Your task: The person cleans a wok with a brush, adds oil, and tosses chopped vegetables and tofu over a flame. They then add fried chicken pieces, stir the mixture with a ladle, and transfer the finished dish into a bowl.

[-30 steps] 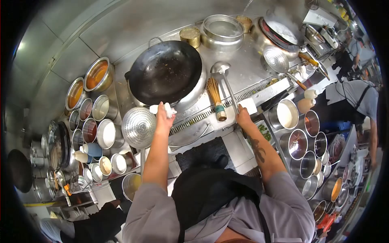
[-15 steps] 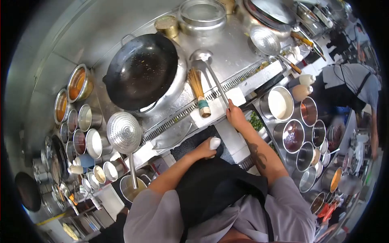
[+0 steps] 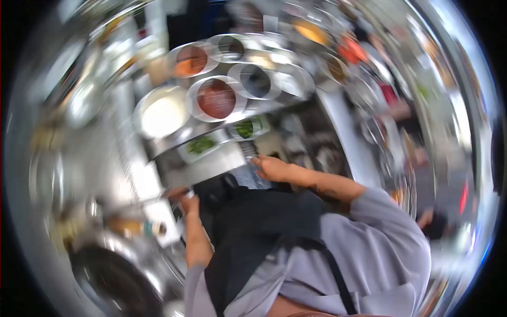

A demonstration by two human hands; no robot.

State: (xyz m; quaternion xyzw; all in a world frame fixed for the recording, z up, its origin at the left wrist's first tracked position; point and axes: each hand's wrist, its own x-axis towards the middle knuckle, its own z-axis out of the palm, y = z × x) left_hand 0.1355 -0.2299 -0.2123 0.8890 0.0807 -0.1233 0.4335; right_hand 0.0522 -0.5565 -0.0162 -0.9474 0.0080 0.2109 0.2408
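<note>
Everything is smeared by motion. My left hand (image 3: pixel 187 202) is closed at the end of the thin metal handle of a ladle (image 3: pixel 145 201), and a small white patch, perhaps the cloth, shows at its fingers. Just beside that handle lies a bamboo wok brush (image 3: pixel 129 226) with a green band. My right hand (image 3: pixel 272 168) is stretched out in front of the apron, below a small container of chopped greens (image 3: pixel 245 129). Its fingertips are too blurred to show whether they grip anything. Another tray of greens (image 3: pixel 200 145) sits between the two hands, farther forward.
Ahead stand metal pots of white contents (image 3: pixel 162 112), dark red sauce (image 3: pixel 216 99) and orange-red contents (image 3: pixel 190 59). A dark wok (image 3: pixel 113 280) is at lower left. A blurred strainer (image 3: pixel 84 104) lies at upper left. Shelving and more bowls fill the right.
My view and body have swung right, from the wok toward the pots and greens. My right hand has left the ladle handle; my left hand is now at it.
</note>
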